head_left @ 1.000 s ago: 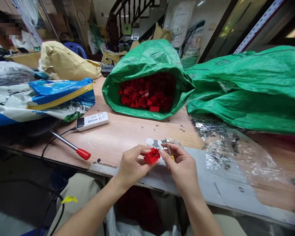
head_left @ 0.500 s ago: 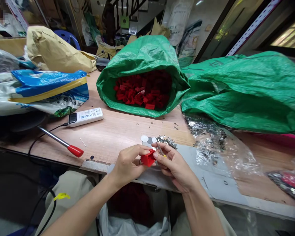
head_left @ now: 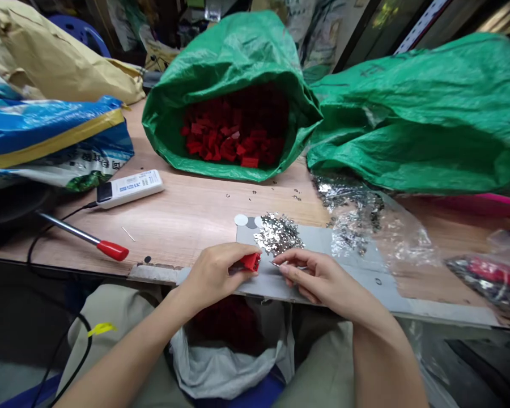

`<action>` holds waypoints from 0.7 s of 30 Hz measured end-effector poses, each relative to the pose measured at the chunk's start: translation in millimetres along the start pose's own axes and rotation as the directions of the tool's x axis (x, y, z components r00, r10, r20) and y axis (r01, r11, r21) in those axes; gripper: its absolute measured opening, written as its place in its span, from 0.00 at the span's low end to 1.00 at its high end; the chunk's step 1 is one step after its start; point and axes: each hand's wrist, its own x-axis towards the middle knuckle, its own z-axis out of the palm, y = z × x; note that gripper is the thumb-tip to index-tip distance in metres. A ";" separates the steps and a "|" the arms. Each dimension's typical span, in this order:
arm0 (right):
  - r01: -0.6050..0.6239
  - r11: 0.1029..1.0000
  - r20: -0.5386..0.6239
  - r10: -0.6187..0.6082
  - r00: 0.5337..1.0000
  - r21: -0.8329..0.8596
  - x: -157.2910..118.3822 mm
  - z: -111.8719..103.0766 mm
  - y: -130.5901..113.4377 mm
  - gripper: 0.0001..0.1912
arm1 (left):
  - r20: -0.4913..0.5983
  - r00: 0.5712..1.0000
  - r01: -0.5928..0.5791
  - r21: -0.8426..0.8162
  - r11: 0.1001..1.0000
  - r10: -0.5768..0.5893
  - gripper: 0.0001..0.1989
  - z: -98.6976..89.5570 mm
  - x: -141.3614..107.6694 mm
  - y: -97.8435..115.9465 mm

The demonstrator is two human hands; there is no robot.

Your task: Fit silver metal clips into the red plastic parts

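My left hand (head_left: 219, 266) pinches a small red plastic piece (head_left: 250, 262) between thumb and fingertips, its hollow side turned to the right. My right hand (head_left: 317, 275) is closed on a slim metal tool (head_left: 275, 263); only its narrow tip shows, just right of the red piece and apart from it. Most of that tool is hidden by my fingers. Beyond both hands, a pile of small shiny metal parts (head_left: 279, 233) lies on a grey sheet (head_left: 318, 235) at the table's near side.
An open green sack (head_left: 238, 51) of red pieces lies behind the pile. Another green sack (head_left: 420, 113) and a clear bag (head_left: 391, 232) of metal parts lie right. Leftward are a white device (head_left: 131, 188) and a red-tipped lever (head_left: 113, 249). A whitish bag (head_left: 225, 377) hangs below the edge.
My right hand and the tool have drawn away rightward from the red piece. The red piece has turned in my left hand. The view has tilted down, showing more of the metal pile.
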 end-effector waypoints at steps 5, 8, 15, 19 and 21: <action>-0.010 0.999 -0.025 0.009 1.000 -0.031 0.5 8.8 12.7 0.18 | 0.032 0.999 -0.013 0.035 0.999 0.012 0.12 0.7 0.7 -1.3; 0.025 0.999 -0.048 -0.027 0.998 -0.046 2.0 13.7 13.8 0.15 | 0.036 0.999 -0.007 0.058 0.998 0.005 0.13 0.1 1.4 -0.9; 0.130 0.961 -0.070 -0.151 0.986 -0.244 2.8 14.8 7.5 0.11 | 0.006 0.999 0.032 0.105 0.994 -0.033 0.12 0.1 0.2 1.3; 0.116 0.955 -0.075 -0.141 0.987 -0.273 4.7 16.5 6.4 0.10 | 0.003 1.000 0.030 0.127 0.991 -0.030 0.12 -0.3 0.8 2.8; 0.102 0.955 -0.086 -0.131 0.988 -0.277 5.5 17.6 6.1 0.10 | 0.012 0.999 0.033 0.128 0.991 -0.034 0.12 -0.6 1.4 3.5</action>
